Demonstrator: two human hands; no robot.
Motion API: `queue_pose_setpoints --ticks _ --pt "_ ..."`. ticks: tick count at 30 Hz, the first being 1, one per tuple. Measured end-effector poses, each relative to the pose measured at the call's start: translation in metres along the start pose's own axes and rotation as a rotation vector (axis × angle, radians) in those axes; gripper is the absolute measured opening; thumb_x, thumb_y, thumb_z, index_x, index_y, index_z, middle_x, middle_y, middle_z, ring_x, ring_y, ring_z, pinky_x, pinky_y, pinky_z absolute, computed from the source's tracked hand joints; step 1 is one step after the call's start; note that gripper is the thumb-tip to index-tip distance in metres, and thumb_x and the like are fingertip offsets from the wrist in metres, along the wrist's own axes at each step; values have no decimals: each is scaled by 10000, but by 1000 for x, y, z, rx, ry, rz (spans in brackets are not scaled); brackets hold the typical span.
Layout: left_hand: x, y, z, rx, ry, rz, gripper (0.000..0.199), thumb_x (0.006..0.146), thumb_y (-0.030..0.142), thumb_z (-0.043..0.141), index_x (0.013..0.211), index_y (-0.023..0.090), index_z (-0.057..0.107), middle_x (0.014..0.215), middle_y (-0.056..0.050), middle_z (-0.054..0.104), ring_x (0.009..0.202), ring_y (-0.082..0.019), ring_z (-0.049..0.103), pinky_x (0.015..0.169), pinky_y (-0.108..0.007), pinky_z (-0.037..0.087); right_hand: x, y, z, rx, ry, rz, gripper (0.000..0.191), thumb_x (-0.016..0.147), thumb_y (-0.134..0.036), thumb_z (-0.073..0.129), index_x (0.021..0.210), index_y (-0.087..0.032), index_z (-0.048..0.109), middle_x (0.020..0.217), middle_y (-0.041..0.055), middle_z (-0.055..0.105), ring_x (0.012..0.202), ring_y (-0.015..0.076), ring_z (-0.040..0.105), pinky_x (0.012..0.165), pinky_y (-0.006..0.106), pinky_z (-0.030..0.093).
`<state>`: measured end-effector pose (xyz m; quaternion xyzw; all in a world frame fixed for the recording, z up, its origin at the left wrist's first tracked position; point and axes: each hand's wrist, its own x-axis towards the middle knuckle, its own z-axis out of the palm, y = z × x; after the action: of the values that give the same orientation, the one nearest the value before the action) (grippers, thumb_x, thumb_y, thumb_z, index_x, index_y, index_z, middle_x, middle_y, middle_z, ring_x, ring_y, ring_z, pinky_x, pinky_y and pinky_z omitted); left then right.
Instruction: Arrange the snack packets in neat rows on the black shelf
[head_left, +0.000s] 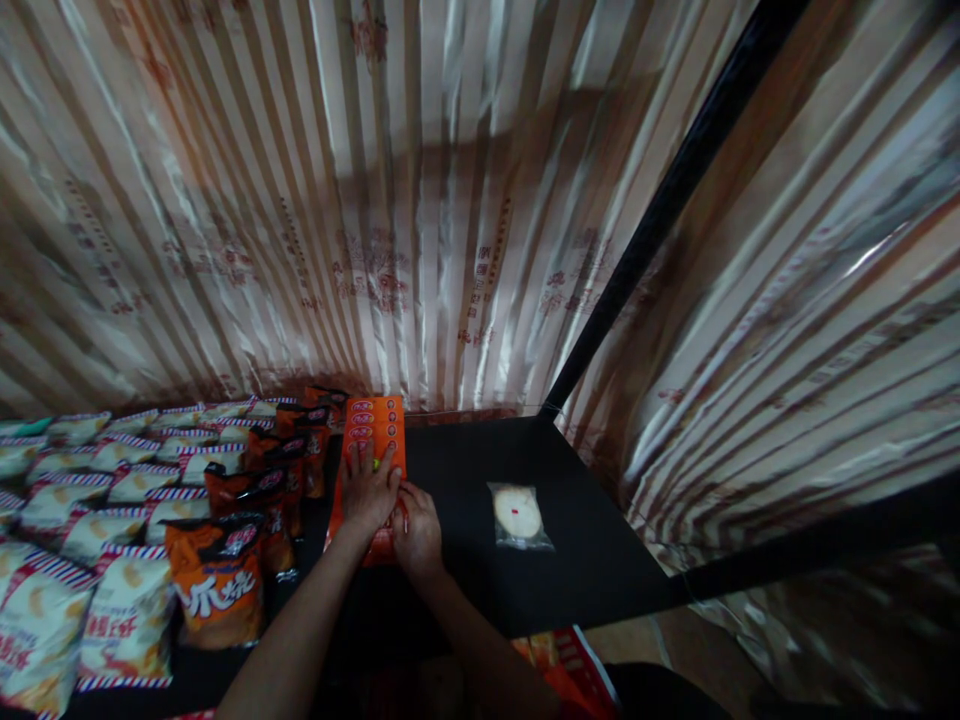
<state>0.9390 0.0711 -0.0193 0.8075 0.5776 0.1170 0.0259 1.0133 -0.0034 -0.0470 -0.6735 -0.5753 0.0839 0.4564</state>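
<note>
A flat orange package (394, 420) with rows of printed oval logos lies lengthwise on the black tabletop. My left hand (367, 490) rests flat on it, fingers spread and pointing away from me. A small yellow-green spot shows by those fingertips. Beside it, at the package's right edge, my right hand (418, 528) has its fingers curled in; what they pinch, if anything, is hidden. To the right, apart from both hands, a clear packet (518, 515) holds a round, pale, flat piece with a small red mark.
Orange-and-black snack bags (217, 585) stand in a column left of my arms. Rows of white snack bags (127, 610) with striped ends fill the far left. A black post (637, 260) rises at the table's back corner, before shiny draped sheeting (450, 200). Red-and-white packaging (577, 660) sits below the front edge.
</note>
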Motion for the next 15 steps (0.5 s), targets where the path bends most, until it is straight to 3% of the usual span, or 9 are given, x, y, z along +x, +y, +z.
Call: queue_pose_setpoints --ticks 10,15 --pt "0 2 -3 34 -25 -5 494 904 418 353 1385 306 369 1471 -81 327 1372 -314 206 1090 -505 151 1 0 2 -14 -10 -7 357 762 -104 424 1025 -89 664 1082 139 640 1043 233 532 977 376 418" --pt "1 2 -2 71 6 -3 525 902 425 352 1378 207 390 1415 -164 390 1329 -322 300 1076 -502 178 0 1 2 -19 -3 -19 354 775 -110 416 1029 -96 661 1084 135 639 1056 235 522 996 389 403"
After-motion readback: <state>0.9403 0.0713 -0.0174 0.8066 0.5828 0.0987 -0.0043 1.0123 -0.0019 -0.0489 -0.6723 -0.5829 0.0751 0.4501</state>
